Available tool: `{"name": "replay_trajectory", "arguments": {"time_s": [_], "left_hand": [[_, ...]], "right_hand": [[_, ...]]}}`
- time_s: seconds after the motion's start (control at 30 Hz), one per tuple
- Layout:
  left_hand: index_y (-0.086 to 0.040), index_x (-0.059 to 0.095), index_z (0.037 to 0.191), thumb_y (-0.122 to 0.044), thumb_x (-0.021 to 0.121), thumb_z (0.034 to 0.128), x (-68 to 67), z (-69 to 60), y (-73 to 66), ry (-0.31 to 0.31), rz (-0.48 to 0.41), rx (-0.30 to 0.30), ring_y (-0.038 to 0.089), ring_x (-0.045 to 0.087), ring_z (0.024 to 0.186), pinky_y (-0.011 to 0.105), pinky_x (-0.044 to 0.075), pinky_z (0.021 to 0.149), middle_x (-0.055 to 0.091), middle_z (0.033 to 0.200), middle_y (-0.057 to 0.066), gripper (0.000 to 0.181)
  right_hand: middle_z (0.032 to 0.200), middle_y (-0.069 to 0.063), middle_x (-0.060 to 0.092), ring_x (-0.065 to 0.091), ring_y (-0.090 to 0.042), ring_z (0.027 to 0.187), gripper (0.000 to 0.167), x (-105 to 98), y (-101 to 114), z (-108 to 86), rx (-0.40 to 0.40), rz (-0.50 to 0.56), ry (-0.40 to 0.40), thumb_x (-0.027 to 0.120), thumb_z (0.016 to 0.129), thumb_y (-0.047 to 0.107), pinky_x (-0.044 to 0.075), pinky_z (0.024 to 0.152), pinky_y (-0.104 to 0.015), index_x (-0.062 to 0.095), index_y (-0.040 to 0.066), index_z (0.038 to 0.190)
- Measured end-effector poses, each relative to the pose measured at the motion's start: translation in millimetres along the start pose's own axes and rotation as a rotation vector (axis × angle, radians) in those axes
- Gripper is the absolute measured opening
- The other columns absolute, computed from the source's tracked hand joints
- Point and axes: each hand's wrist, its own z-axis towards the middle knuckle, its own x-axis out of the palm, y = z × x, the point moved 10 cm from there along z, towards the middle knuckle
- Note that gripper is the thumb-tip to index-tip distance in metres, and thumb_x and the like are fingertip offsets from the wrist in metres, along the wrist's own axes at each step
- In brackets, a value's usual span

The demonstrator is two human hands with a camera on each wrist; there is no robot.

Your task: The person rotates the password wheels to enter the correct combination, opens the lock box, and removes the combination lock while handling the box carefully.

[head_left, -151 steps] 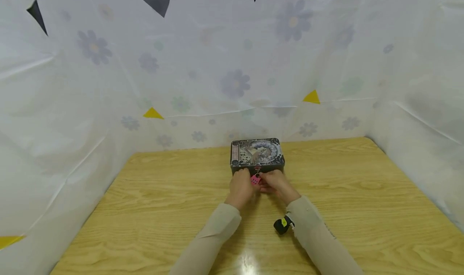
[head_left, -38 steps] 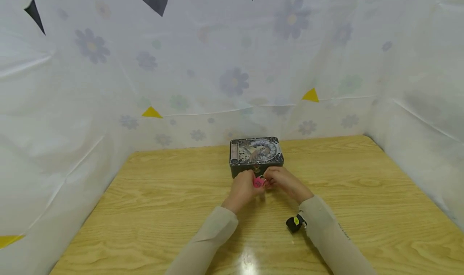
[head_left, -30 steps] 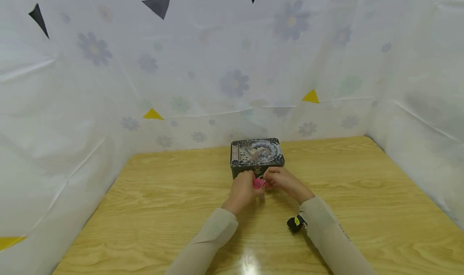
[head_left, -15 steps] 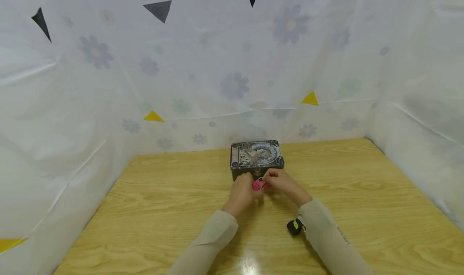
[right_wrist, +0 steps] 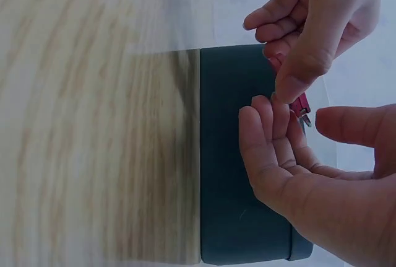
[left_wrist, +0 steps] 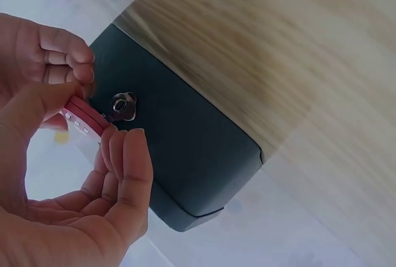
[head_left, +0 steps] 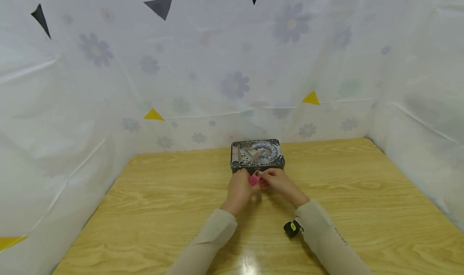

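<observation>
A pink padlock with small dials (head_left: 254,180) is at the front of a tin box (head_left: 258,153) with a patterned lid and dark sides. My left hand (head_left: 240,189) pinches the padlock body between thumb and fingertips. In the left wrist view the shackle end of the padlock (left_wrist: 86,120) lies against the metal clasp (left_wrist: 124,106). Whether the shackle passes through the clasp cannot be made out. Beside the padlock, my right hand (right_wrist: 294,202) has bent fingers near its underside. The right thumb stands apart from the shackle tip (right_wrist: 305,119). The box lid is down.
The box sits near the back edge of a wood-grain table (head_left: 174,210). A flowered white curtain (head_left: 203,57) hangs behind and at both sides. Below the right forearm is a small black device with a yellow mark (head_left: 291,229), by the sleeve (head_left: 322,230).
Over the last half second the padlock and both hands have shifted slightly left and closer to the box front. Earlier the padlock was a little in front of the clasp. The box has stayed put.
</observation>
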Motion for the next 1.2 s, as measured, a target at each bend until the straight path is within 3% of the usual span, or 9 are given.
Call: {"name": "replay_trajectory", "arguments": {"time_s": [0.27,0.5,0.63,0.8,1.03,1.2], "left_hand": [[-0.004,0.056,0.081,-0.021,0.080,0.0755,-4.2,0.5,4.1,-0.015,-0.023,-0.036,0.017,0.050,0.067,0.026,0.043,0.057,0.053,0.074,0.005,0.030],[-0.002,0.052,0.086,-0.007,0.076,0.0796,-3.9,-1.0,8.1,0.033,-0.258,-0.020,0.015,0.049,0.067,0.026,0.044,0.056,0.055,0.077,0.007,0.025],[0.003,0.053,0.094,-0.003,0.072,0.0817,-4.0,-2.7,12.8,0.070,-0.370,-0.009,0.019,0.054,0.074,0.029,0.048,0.064,0.057,0.085,0.011,0.024],[0.008,0.056,0.107,0.002,0.067,0.0839,-5.7,-2.9,22.9,0.089,-0.471,-0.041,0.026,0.060,0.085,0.033,0.053,0.073,0.061,0.095,0.017,0.026],[0.009,0.062,0.105,0.004,0.064,0.0854,-13.7,-8.1,43.4,0.106,-0.487,-0.136,0.027,0.062,0.086,0.036,0.054,0.075,0.064,0.095,0.017,0.021],[0.010,0.062,0.106,0.002,0.063,0.0875,-18.1,-12.1,53.2,0.122,-0.490,-0.164,0.028,0.061,0.088,0.037,0.053,0.078,0.064,0.096,0.018,0.020]], "right_hand": [[0.087,-0.018,0.068,0.067,-0.021,0.080,0.023,7,6,-1.9,-0.006,-0.032,0.034,0.050,0.095,0.000,0.054,0.080,-0.042,0.059,-0.020,0.102],[0.089,-0.023,0.067,0.067,-0.025,0.081,0.022,6,9,-1.7,-0.018,-0.054,0.010,0.051,0.095,-0.001,0.055,0.078,-0.039,0.059,-0.020,0.103],[0.091,-0.027,0.067,0.068,-0.029,0.083,0.022,9,11,-0.6,-0.030,-0.064,0.016,0.052,0.096,-0.002,0.055,0.078,-0.040,0.058,-0.021,0.104],[0.090,-0.027,0.067,0.068,-0.029,0.080,0.021,18,12,1.8,-0.011,-0.047,0.006,0.053,0.095,-0.003,0.056,0.075,-0.039,0.059,-0.020,0.104],[0.086,-0.023,0.068,0.068,-0.021,0.069,0.019,27,7,3.4,0.062,0.054,-0.106,0.059,0.092,-0.003,0.057,0.068,-0.035,0.063,-0.019,0.102],[0.082,-0.023,0.068,0.069,-0.021,0.065,0.016,34,6,4.4,0.115,0.107,-0.157,0.060,0.091,-0.005,0.057,0.066,-0.035,0.064,-0.018,0.098]]}}
